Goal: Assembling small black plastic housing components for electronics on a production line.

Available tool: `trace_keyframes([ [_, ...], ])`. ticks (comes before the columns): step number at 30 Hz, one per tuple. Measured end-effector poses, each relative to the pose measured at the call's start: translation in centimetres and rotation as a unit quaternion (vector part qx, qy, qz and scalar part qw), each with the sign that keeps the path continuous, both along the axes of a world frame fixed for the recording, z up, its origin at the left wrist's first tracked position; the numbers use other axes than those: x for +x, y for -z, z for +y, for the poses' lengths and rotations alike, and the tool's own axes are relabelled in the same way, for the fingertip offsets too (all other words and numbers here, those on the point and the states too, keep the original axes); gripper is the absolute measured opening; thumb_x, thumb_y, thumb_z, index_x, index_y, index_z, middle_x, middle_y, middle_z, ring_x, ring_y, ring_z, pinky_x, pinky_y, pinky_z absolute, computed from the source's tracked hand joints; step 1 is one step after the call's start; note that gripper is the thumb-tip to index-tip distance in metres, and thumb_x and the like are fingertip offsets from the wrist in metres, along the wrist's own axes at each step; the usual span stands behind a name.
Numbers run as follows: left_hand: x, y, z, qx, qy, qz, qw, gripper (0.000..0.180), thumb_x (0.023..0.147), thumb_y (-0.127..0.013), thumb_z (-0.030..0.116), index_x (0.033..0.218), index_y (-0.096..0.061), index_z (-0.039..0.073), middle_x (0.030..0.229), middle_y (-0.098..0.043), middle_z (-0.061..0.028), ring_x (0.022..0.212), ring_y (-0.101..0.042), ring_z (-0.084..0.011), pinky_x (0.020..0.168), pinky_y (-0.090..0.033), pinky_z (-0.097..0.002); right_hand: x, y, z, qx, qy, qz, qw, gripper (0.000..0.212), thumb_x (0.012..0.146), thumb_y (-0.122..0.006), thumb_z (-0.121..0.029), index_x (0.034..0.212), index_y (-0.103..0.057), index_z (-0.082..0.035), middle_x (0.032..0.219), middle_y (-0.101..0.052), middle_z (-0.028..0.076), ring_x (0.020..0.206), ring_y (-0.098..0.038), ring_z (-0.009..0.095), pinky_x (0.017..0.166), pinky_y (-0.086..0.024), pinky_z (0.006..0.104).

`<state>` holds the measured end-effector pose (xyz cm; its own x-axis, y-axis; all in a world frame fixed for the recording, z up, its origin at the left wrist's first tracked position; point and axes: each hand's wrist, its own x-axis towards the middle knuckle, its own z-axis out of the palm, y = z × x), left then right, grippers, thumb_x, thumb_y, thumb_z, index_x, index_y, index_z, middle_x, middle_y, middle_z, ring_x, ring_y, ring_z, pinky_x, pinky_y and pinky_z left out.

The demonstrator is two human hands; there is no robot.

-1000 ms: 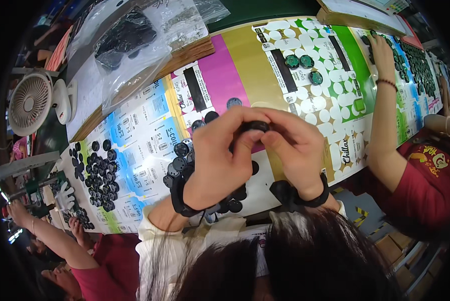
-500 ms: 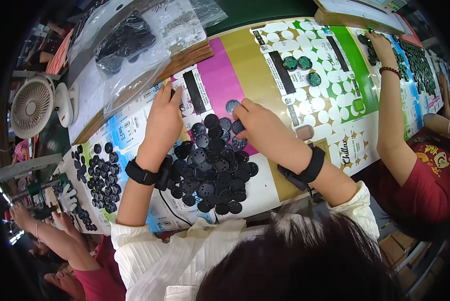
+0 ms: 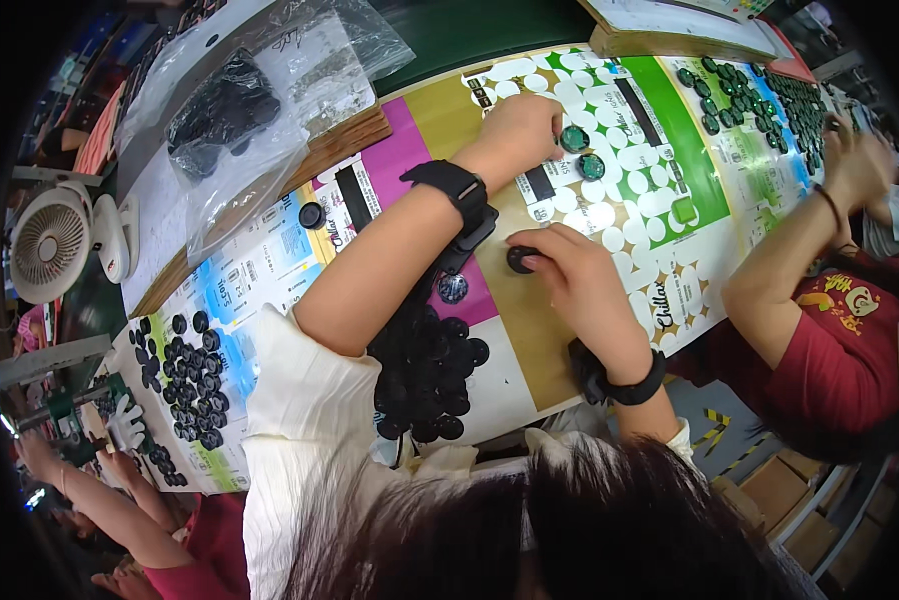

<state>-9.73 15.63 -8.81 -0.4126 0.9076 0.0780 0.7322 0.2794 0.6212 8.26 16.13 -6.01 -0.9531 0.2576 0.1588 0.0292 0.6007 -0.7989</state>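
My left hand [image 3: 522,135] reaches across to the right, its wrist in a black band, fingers curled down beside two round green-and-black discs [image 3: 574,139]. What its fingertips close on is hidden. Nearer to me, my right hand [image 3: 577,285] pinches a round black cap [image 3: 520,259] between thumb and fingers, above the gold strip. A heap of black caps [image 3: 427,375] lies close to my body, partly covered by my left forearm and sleeve. One speckled dark disc [image 3: 452,289] rests on the magenta strip, and a single black cap [image 3: 312,215] sits left of my forearm.
Printed sheets [image 3: 659,265] cover the table. Several black caps [image 3: 194,380] stand in rows at left, green-and-black discs [image 3: 734,100] at far right. A plastic bag [image 3: 234,110] lies on a wooden-edged board beyond, near a white fan [image 3: 54,240]. Co-workers sit on both sides.
My left hand has left a black cap on the left and swung right to the green discs, one now hidden. My right hand has moved right and nearer, away from the heap, holding a black cap.
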Motion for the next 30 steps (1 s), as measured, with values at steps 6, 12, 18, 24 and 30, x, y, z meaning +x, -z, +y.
trace_keyframes([
  [6, 0.5, 0.1, -1.6, -0.048, -0.059, 0.144, 0.987, 0.024, 0.064, -0.068, 0.017, 0.082, -0.059, 0.005, 0.075, -0.06, -0.0111, 0.076, -0.057, -0.0287, 0.064, -0.044, -0.0363, 0.9, -1.4, 1.8, -0.117, 0.095, -0.011, 0.989, 0.02, 0.073, -0.056, 0.003, 0.092, -0.059, -0.002, 0.071, -0.052, 0.007, 0.061, -0.054, 0.013, 0.053, -0.041, 0.0245],
  [12, 0.5, -0.8, -4.2, -0.045, -0.092, 0.083, 0.991, 0.029, 0.064, -0.068, 0.022, 0.085, -0.058, 0.004, 0.081, -0.059, -0.0132, 0.081, -0.056, -0.029, 0.067, -0.044, -0.037, 0.1, -1.0, 2.2, -0.18, 0.115, 0.035, 0.976, 0.021, 0.073, -0.056, 0.004, 0.093, -0.059, -0.002, 0.073, -0.052, 0.006, 0.057, -0.054, 0.011, 0.048, -0.041, 0.0212],
  [18, 0.8, -0.7, -5.5, -0.051, -0.057, 0.024, 0.997, 0.027, 0.065, -0.066, 0.015, 0.089, -0.059, 0.005, 0.078, -0.059, -0.0135, 0.075, -0.057, -0.0271, 0.065, -0.044, -0.0345, 0.3, -1.8, 1.3, -0.209, 0.102, 0.024, 0.972, 0.021, 0.072, -0.058, 0.004, 0.093, -0.059, -0.002, 0.076, -0.054, 0.006, 0.06, -0.057, 0.01, 0.05, -0.043, 0.019],
  [24, 4.7, -4.8, -9.4, -0.005, -0.054, -0.301, 0.952, 0.031, 0.075, -0.055, 0.005, 0.106, -0.055, 0.005, 0.073, -0.057, -0.0059, 0.066, -0.055, -0.011, 0.058, -0.042, -0.0227, 1.0, -2.9, 0.9, -0.216, 0.104, 0.05, 0.97, 0.023, 0.071, -0.059, 0.004, 0.094, -0.061, -0.002, 0.078, -0.056, 0.006, 0.063, -0.058, 0.01, 0.055, -0.045, 0.019],
  [30, 8.2, -8.0, -13.2, 0.095, -0.056, -0.528, 0.842, 0.036, 0.081, -0.046, -0.003, 0.116, -0.045, 0.0, 0.085, -0.057, -0.0053, 0.07, -0.054, -0.0096, 0.063, -0.044, -0.0207, 0.7, -3.6, 0.2, -0.161, 0.038, 0.094, 0.982, 0.025, 0.069, -0.06, 0.005, 0.094, -0.062, -0.001, 0.079, -0.057, 0.007, 0.067, -0.056, 0.012, 0.057, -0.045, 0.0205],
])
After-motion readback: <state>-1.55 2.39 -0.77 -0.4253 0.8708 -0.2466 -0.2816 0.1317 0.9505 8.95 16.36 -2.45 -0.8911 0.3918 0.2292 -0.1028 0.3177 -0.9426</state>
